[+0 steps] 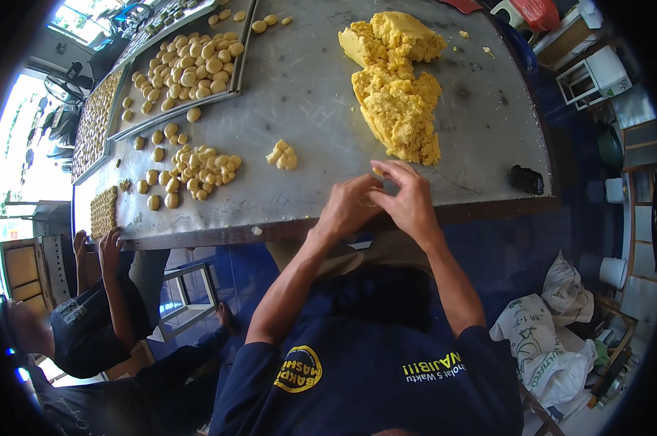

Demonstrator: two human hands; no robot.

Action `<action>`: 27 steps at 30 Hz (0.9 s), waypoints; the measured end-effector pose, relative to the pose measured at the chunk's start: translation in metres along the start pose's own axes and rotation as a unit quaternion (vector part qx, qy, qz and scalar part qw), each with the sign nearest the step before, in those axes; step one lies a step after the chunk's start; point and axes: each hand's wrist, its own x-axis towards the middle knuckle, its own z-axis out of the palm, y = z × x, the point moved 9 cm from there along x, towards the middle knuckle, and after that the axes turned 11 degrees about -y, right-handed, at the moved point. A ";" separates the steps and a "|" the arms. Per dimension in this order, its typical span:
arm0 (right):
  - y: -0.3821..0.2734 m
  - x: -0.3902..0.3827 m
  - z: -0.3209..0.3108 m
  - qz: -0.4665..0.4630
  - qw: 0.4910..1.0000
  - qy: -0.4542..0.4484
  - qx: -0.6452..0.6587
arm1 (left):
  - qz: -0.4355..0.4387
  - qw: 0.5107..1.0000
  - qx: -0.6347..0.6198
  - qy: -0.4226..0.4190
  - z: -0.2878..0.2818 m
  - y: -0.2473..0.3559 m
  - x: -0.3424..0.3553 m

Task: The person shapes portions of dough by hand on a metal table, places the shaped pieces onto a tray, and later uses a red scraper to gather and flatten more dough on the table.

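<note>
Partly hidden at its near edge by the wrists, the table; on it, a torn yellow dough mound. Just nearer, left hand against right hand, fingers curled; grip impossible to tell, small pale piece mostly covered between.

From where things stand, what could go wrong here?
1. The left hand and right hand meet near the table's front edge, so anything slipping from them might fall.
2. Loose round balls could roll if bumped.
3. The crumbly yellow mound lies just beyond the right hand; a knock might shed pieces.
</note>
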 end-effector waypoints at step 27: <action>0.039 -0.019 -0.079 0.006 0.959 0.159 -0.233 | -0.019 0.981 0.176 0.073 -0.050 0.004 -0.015</action>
